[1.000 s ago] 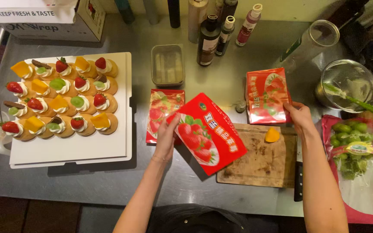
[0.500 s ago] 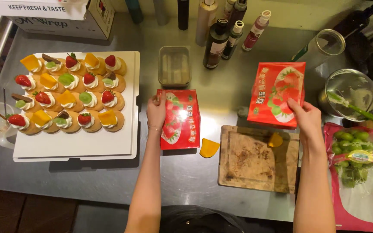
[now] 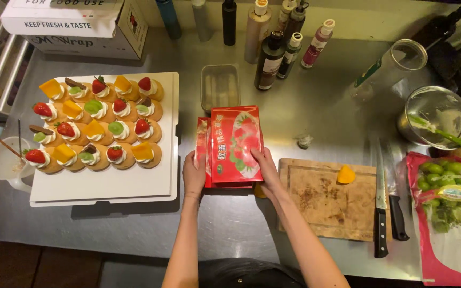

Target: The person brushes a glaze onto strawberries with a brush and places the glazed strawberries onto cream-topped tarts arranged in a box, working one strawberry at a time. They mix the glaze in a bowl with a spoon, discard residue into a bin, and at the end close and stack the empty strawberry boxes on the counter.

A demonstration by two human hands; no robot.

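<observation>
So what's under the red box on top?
Another red box lies under the top red box; only its left edge peeks out. The left hand and right hand hold the stack. Anything beneath it is covered.

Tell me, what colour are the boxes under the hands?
The boxes are red with strawberry pictures and a little green, seen in the head view.
</observation>
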